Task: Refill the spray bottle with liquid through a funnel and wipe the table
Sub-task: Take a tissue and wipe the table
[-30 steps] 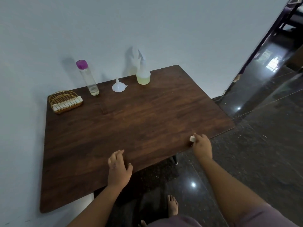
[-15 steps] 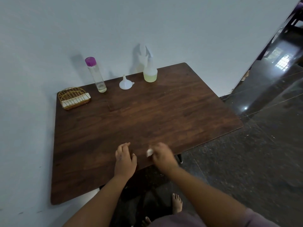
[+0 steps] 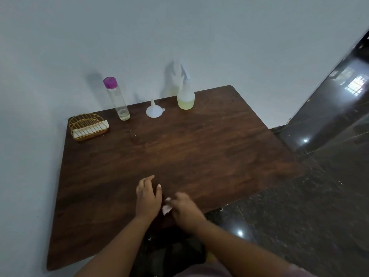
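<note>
Evidently the wiping is under way: the right hand (image 3: pixel 184 206) is closed around a small white wad (image 3: pixel 167 207) at the near edge of the table (image 3: pixel 199 148), while the left hand (image 3: pixel 147 197) lies flat and open just beside it. At the back, by the wall, the spray bottle (image 3: pixel 185 96) stands capped with pale liquid low in it, the funnel (image 3: pixel 153 111) upended nearby, the tall bottle (image 3: pixel 117 99) almost empty. I'd judge refilling finished. Most of the top is bare, so strokes have room.
</note>
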Demonstrator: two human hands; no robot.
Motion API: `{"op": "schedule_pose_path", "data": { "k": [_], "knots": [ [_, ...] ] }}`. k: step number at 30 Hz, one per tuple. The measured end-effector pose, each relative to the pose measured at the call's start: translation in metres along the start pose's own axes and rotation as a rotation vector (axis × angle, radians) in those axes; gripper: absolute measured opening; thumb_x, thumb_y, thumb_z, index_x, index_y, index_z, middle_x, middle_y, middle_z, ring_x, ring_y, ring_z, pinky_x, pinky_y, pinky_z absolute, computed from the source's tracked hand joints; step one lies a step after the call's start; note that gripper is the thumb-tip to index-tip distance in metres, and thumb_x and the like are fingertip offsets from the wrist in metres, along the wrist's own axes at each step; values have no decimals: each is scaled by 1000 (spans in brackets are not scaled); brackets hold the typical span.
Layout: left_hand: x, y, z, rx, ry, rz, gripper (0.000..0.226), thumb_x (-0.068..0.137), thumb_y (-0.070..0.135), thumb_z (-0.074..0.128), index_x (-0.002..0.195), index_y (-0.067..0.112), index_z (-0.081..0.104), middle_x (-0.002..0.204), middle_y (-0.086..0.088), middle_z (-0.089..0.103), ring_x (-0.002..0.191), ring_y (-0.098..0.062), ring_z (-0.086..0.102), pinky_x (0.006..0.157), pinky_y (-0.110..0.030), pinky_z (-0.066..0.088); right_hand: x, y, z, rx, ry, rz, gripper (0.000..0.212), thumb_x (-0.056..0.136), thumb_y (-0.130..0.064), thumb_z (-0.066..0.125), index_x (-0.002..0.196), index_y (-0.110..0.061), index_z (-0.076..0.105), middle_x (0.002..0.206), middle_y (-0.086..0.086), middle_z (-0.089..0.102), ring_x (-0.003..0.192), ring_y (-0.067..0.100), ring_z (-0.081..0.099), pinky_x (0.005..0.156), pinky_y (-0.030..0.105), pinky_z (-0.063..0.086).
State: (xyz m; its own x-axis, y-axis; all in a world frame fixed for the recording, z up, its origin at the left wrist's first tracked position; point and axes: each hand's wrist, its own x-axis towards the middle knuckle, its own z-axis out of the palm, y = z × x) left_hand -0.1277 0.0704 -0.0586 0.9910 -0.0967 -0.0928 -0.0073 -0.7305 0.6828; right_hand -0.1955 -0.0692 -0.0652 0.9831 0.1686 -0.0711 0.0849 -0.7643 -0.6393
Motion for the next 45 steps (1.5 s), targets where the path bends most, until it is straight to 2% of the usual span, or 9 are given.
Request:
{"op": "schedule_pose_path", "data": {
  "k": [8, 16, 18, 22, 26, 32, 36, 40, 45],
  "knots": [
    [68, 39, 27, 37, -17, -23, 45, 99, 23, 51, 141, 10, 42, 141, -6, 43, 135, -23, 34, 110, -32, 30, 83, 159, -129, -96, 471, 705, 33, 90, -17, 49, 118, -5, 62, 117, 20, 51, 107, 38, 46, 93, 39, 40],
    [130, 81, 60, -27, 31, -69, 43, 98, 20, 53, 138, 8, 45, 137, -8, 45, 132, -26, 38, 105, -29, 31, 123, 83, -70, -119, -364, -290, 27, 92, -16, 52, 104, -1, 71, 110, 20, 63, 105, 37, 51, 96, 42, 44],
    [145, 87, 63, -67, 82, -112, 41, 98, 19, 53, 137, 8, 47, 136, -9, 47, 131, -28, 39, 106, -33, 31, 138, 101, -93, -12, -277, -322, 18, 87, -8, 58, 96, -1, 72, 102, 19, 66, 100, 30, 53, 94, 35, 44],
    [163, 89, 64, -65, 127, -143, 40, 98, 22, 52, 136, 10, 47, 137, -8, 47, 133, -27, 39, 107, -38, 34, 177, 188, -187, 150, 431, 253, 33, 83, 1, 51, 111, -6, 68, 113, 13, 65, 108, 27, 57, 96, 9, 29],
    [167, 86, 66, 2, 113, -162, 43, 99, 25, 50, 140, 12, 44, 141, -5, 44, 137, -24, 32, 108, -38, 34, 208, 263, -230, -42, 376, 574, 39, 89, -1, 49, 128, 1, 55, 131, 20, 53, 119, 37, 46, 103, 35, 35],
    [173, 87, 68, -19, 167, -221, 43, 99, 24, 51, 138, 9, 46, 139, -7, 45, 135, -25, 34, 109, -37, 32, 208, 151, -125, -122, -141, -25, 53, 99, -13, 43, 149, -10, 26, 158, 8, 19, 147, 22, 16, 114, 19, -2],
    [175, 85, 65, -22, 207, -219, 40, 98, 23, 52, 135, 7, 48, 136, -9, 47, 132, -28, 38, 108, -37, 32, 199, 120, -110, -85, -425, -447, 42, 93, -9, 48, 134, -7, 52, 147, 10, 43, 130, 26, 44, 110, 39, 36],
    [168, 81, 59, -30, 238, -256, 40, 99, 25, 50, 136, 10, 48, 138, -6, 46, 134, -25, 35, 107, -36, 33, 222, 194, -175, 40, 179, 24, 37, 94, -14, 47, 130, -16, 58, 133, 7, 57, 126, 24, 51, 107, 25, 34],
    [151, 72, 59, -26, 230, -301, 41, 100, 28, 48, 137, 11, 47, 140, -5, 45, 134, -22, 37, 106, -33, 33, 248, 212, -194, -277, 102, 314, 44, 100, -21, 38, 143, -18, 41, 151, 4, 38, 139, 23, 34, 116, 36, 24]
  ]
}}
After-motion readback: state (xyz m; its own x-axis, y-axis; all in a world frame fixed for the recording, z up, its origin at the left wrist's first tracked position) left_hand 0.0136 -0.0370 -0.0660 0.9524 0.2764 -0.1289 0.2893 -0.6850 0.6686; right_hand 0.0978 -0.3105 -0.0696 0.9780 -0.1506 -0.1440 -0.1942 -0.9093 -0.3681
